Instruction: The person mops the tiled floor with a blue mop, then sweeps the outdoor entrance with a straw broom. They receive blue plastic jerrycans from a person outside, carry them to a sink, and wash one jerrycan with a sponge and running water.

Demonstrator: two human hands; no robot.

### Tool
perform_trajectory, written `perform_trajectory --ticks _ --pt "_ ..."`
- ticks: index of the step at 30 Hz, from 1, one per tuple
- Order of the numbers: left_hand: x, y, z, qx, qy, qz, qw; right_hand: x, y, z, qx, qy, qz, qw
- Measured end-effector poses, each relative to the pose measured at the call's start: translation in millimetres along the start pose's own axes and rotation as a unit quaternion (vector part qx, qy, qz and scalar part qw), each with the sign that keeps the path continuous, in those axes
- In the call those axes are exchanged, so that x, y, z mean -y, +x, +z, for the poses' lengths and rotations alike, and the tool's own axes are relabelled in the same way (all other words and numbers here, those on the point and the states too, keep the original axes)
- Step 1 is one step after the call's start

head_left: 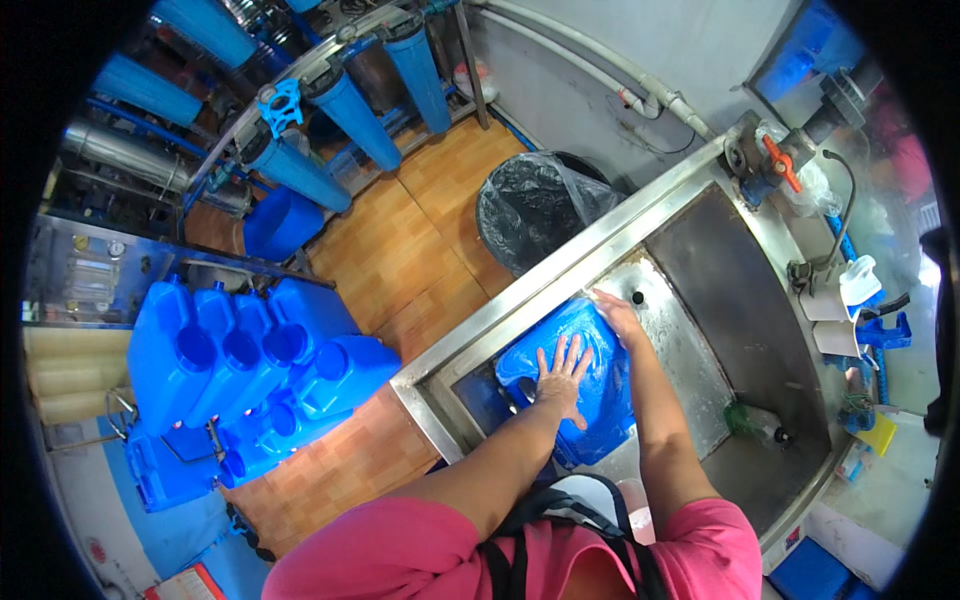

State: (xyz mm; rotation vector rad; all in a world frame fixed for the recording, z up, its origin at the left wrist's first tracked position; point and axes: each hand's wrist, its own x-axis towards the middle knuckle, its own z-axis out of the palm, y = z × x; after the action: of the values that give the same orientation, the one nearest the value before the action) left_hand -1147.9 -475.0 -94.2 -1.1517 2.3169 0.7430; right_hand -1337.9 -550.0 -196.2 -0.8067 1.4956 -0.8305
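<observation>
A blue plastic water jug (612, 395) lies on its side in the near-left part of the steel sink (690, 345). Wet streaks, like suds, cover its upper face. My left hand (565, 380) rests flat on that face with its fingers spread, holding nothing. At the jug's far edge, my right hand (618, 318) curls its fingers over the corner and grips it. Those fingertips are partly hidden, and I cannot make out whether something small is under them. Part of another dark blue surface (482, 398) shows in the sink, left of the jug.
Several blue jugs (240, 350) stand grouped on the tiled floor at left. Behind the sink is a black bin (535, 210) with a plastic liner. A green bottle (752, 424) lies in the sink's right side. A red-handled valve (782, 162) and blue filter housings (355, 120) are farther back.
</observation>
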Motion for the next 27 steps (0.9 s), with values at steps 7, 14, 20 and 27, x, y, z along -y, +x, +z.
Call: perform_trajectory --ticks 7,14,20,27 --pt "-2.6 5.0 2.7 -0.004 0.001 -0.015 1.000 -65.4 -67.7 -73.8 -0.047 -0.260 0.232 0.936" --pt "-5.6 8.9 4.9 0.014 0.049 -0.033 0.998 -38.7 -100.3 49.9 -0.369 -0.421 -0.159 0.813" --pt "-9.6 12.3 0.8 0.035 0.040 -0.039 0.998 -74.5 -287.3 19.8 -0.167 -0.454 -0.260 0.836" --pt "-12.8 10.2 -6.4 0.082 0.079 -0.036 0.993 -85.9 -227.1 6.1 -0.401 -0.309 -0.143 0.851"
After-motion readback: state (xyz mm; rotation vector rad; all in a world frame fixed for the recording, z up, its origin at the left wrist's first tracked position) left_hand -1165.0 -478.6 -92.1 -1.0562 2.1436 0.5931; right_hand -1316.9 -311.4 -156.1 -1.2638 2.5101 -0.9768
